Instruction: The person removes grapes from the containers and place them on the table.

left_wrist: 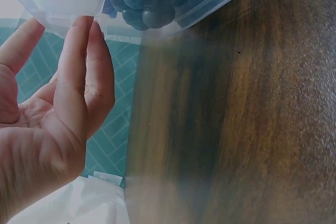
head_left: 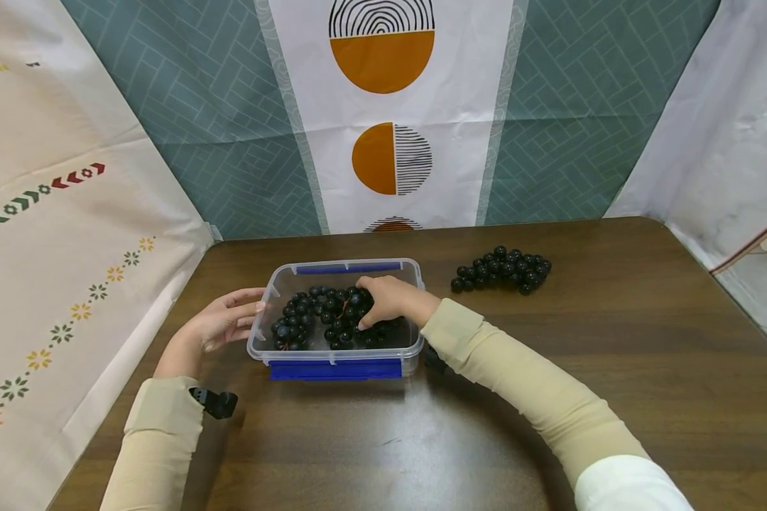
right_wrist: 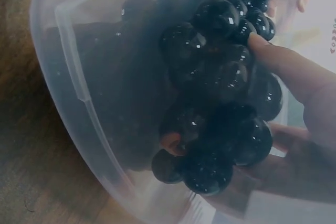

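A clear plastic container (head_left: pixel 415 273) with blue clips stands on the table, with black grapes (head_left: pixel 297 316) inside it. My right hand (head_left: pixel 393 299) reaches in over its right wall and grips a bunch of grapes (head_left: pixel 341 312). Thumb and fingers curl round these grapes (right_wrist: pixel 215 19) in the right wrist view. My left hand (head_left: pixel 226 319) is at the container's left wall, its extended fingertips against the plastic. From the left wrist view, the fingers (left_wrist: pixel 73 72) reach up to the container's edge (left_wrist: pixel 210 17).
Another bunch of black grapes (head_left: pixel 501 270) lies on the brown wooden table (head_left: pixel 550 355), right of the container near the back edge. A patterned cloth (head_left: pixel 243 177) hangs behind the table, and pale cloths (head_left: pixel 89 284) border its sides.
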A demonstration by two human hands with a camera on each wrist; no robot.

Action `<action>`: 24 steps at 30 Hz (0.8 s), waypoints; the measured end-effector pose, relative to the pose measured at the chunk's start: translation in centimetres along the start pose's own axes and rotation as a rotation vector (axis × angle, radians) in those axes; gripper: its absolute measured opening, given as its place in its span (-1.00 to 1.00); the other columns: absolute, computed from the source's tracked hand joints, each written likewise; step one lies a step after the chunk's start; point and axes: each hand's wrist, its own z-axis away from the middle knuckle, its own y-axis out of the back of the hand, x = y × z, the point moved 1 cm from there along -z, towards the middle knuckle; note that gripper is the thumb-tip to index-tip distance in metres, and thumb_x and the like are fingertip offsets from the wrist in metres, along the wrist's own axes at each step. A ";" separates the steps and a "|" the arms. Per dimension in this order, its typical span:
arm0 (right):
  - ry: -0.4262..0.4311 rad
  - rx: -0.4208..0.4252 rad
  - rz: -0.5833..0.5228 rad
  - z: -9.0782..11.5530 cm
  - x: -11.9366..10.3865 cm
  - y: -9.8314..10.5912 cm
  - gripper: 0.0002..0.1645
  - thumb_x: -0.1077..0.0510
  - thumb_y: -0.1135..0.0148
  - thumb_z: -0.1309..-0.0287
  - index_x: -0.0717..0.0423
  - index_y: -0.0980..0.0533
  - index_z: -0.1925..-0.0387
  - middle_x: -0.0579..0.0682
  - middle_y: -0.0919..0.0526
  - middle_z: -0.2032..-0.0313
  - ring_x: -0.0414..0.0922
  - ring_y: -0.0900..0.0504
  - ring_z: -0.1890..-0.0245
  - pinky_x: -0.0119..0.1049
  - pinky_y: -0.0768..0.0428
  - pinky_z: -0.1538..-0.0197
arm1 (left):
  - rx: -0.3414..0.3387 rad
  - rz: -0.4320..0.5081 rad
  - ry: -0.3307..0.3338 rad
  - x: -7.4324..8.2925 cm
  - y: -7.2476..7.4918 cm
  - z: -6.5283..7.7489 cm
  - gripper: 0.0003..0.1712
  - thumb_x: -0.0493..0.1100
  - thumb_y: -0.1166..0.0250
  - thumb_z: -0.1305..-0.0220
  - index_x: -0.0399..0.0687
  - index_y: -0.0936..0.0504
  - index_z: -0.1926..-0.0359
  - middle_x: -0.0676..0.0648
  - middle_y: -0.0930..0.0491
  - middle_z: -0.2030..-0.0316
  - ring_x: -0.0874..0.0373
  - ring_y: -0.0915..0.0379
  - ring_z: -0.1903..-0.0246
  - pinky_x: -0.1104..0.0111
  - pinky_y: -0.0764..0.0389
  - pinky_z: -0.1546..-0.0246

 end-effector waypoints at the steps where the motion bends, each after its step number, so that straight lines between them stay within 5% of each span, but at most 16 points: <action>1: -0.001 -0.001 -0.004 -0.1 0.0 0.0 -0.03 -0.05 -0.41 -0.03 0.07 -0.15 -0.40 0.11 -0.31 -0.33 0.07 -0.33 -0.30 -0.03 -0.39 -0.26 | 0.000 -0.002 -0.001 0.0 0.0 0.0 -0.56 -0.14 -0.15 -0.38 0.04 -0.28 -0.22 0.21 -0.62 0.16 0.31 -0.58 0.15 0.38 -0.64 0.19; 6: 0.002 -0.001 -0.018 -0.4 0.3 -0.3 0.00 -0.07 -0.41 -0.02 0.06 -0.13 -0.40 0.12 -0.34 -0.31 0.06 -0.39 -0.26 -0.04 -0.42 -0.22 | -0.002 -0.009 -0.002 0.1 0.0 0.0 -0.60 -0.13 -0.15 -0.38 0.08 -0.30 -0.19 0.21 -0.62 0.16 0.30 -0.58 0.15 0.38 -0.64 0.19; 14: 0.021 -0.017 -0.071 -0.7 0.5 -0.2 -0.04 -0.02 -0.42 -0.03 0.09 -0.13 -0.37 0.13 -0.33 -0.31 0.05 -0.37 -0.27 -0.05 -0.43 -0.22 | -0.020 0.011 -0.001 0.2 0.1 0.0 -0.32 -0.16 -0.11 -0.40 -0.20 -0.03 -0.41 0.19 -0.62 0.16 0.30 -0.58 0.18 0.40 -0.64 0.20; 24: 0.013 -0.044 -0.068 -0.6 0.5 0.0 -0.17 -0.03 -0.43 -0.01 0.12 -0.19 -0.19 0.16 -0.43 -0.17 0.00 -0.47 -0.09 -0.16 -0.47 -0.04 | -0.020 0.017 -0.001 0.1 0.1 -0.1 -0.38 -0.16 -0.10 -0.41 -0.16 -0.09 -0.38 0.21 -0.62 0.16 0.31 -0.59 0.18 0.41 -0.64 0.20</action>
